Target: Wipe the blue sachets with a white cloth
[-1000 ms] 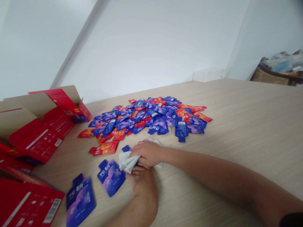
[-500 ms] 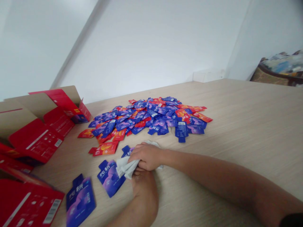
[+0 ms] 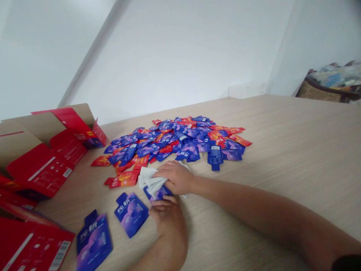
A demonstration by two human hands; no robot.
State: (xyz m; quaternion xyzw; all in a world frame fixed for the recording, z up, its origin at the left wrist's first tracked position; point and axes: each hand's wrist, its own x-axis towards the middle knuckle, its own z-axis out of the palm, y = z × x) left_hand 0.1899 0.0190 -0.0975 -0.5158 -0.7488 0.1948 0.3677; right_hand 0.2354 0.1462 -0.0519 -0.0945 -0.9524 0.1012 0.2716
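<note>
My right hand (image 3: 176, 177) is closed on a crumpled white cloth (image 3: 150, 178), pressing it over a blue and purple sachet (image 3: 158, 193). The cloth hides the sachet's upper part. At the lower edge of that sachet, my left hand (image 3: 166, 210) has its fingers on it, holding it against the table. Two more blue sachets lie flat to the left, one near my left hand (image 3: 131, 214) and one closer to the front (image 3: 94, 242). Just behind the cloth is a red-orange sachet (image 3: 124, 179).
A spread pile of blue and red sachets (image 3: 175, 139) covers the middle of the wooden table (image 3: 282, 150). Open red cardboard boxes (image 3: 42, 169) stand along the left side. At the back, by the wall, is a white box (image 3: 245, 91); a cluttered chair (image 3: 318, 88) stands beyond the far right.
My right hand and the cloth have moved slightly up and away from my left hand, uncovering the sachet's lower part. My left hand's fingers now show at its edge.
</note>
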